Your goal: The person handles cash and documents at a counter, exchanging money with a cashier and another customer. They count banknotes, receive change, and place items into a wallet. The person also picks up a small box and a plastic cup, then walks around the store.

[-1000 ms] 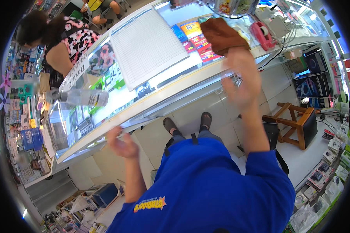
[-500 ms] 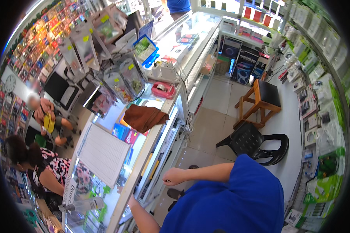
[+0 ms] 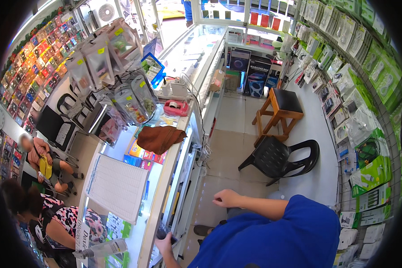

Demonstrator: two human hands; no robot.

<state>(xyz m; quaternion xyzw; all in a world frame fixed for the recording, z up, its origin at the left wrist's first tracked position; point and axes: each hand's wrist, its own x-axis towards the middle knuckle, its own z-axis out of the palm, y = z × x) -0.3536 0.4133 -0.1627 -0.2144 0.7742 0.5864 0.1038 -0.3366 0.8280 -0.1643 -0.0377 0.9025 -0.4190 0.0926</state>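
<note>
The left hand [image 3: 164,242] grips a small dark object [image 3: 161,233] at the desk [image 3: 165,178] edge, so it should keep firm (the right hand [image 3: 227,198], loosely curled, holds nothing).

A small dark object [image 3: 161,233], black and roughly cylindrical, sits in the grip of the left hand [image 3: 165,243] at the near edge of the long glass display counter [image 3: 165,187]. It touches the counter's front edge, low on the left of the scene; its exact kind is too small to tell. The counter runs from near left to far centre, white-framed, with goods under its glass top.
</note>
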